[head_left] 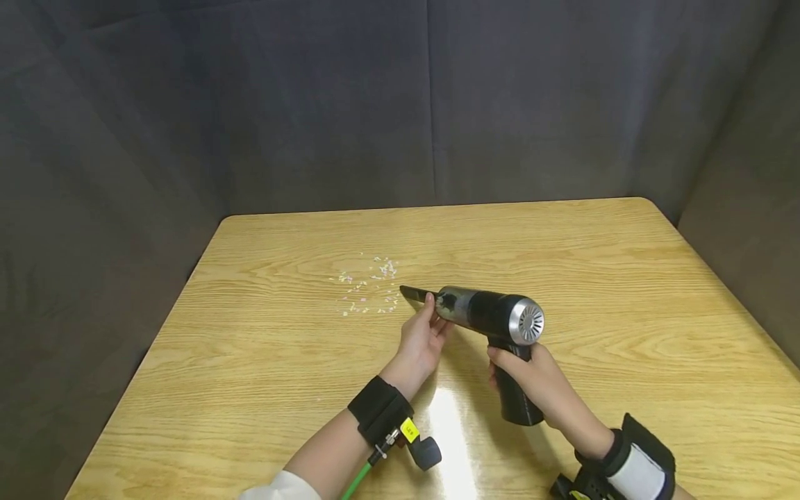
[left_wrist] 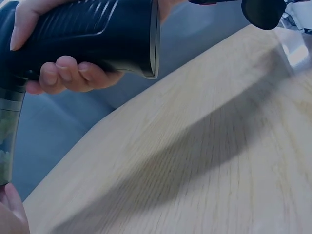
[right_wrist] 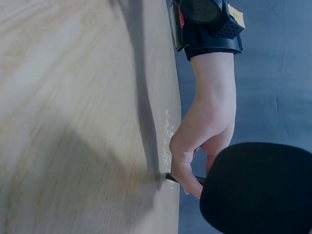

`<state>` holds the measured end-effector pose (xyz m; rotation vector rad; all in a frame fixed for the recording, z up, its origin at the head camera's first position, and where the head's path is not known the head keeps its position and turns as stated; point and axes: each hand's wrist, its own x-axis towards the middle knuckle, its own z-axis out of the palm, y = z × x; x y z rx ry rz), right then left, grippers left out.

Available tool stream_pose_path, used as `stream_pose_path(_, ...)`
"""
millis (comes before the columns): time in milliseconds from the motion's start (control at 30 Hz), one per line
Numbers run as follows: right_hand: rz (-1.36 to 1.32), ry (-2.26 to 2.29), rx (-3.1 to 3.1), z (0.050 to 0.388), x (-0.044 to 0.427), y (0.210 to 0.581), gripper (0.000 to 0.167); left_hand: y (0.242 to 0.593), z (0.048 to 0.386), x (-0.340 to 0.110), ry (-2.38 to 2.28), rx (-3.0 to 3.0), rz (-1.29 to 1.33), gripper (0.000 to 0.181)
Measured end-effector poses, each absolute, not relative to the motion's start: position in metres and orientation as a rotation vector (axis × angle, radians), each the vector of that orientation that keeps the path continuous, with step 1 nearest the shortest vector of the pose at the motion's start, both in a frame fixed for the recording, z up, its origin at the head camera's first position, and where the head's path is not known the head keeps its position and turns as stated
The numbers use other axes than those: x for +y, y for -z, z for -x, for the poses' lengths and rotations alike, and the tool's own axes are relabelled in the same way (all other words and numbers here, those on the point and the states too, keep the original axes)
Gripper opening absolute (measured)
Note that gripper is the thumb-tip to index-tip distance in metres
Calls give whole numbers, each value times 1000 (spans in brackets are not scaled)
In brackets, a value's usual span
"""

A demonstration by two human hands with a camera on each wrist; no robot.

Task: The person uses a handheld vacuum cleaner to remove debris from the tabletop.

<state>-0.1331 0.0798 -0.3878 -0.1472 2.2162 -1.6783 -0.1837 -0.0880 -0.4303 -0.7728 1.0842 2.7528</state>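
A black handheld vacuum cleaner [head_left: 490, 312] with a clear dust chamber and a silver vented end is held above the table. My right hand [head_left: 531, 378] grips its handle; in the left wrist view the fingers [left_wrist: 68, 73] curl round that handle. Near the front, my left hand [head_left: 425, 340] pinches the narrow black nozzle [head_left: 415, 294] between thumb and fingers. Small pale paper bits [head_left: 365, 288] lie scattered on the table, just left of the nozzle tip. The right wrist view shows the left hand [right_wrist: 195, 146] at the nozzle, partly hidden behind the handle's dark base.
The wooden table [head_left: 250, 389] has rounded far corners. Dark grey cloth [head_left: 337, 104] hangs behind it and at both sides. Each wrist wears a black strap with a camera, and a green cable [head_left: 356, 482] runs from the left strap [head_left: 378, 410].
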Motion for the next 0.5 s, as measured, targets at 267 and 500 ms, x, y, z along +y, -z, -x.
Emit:
stream_pose_path(267,179,1667,2207,134,80,386,27,433,183,-91,-2763,1066,782,17)
stream_pose_path(500,178,1635,2193,131,82,383,26,430,173,-92,-2775,1046,779,16)
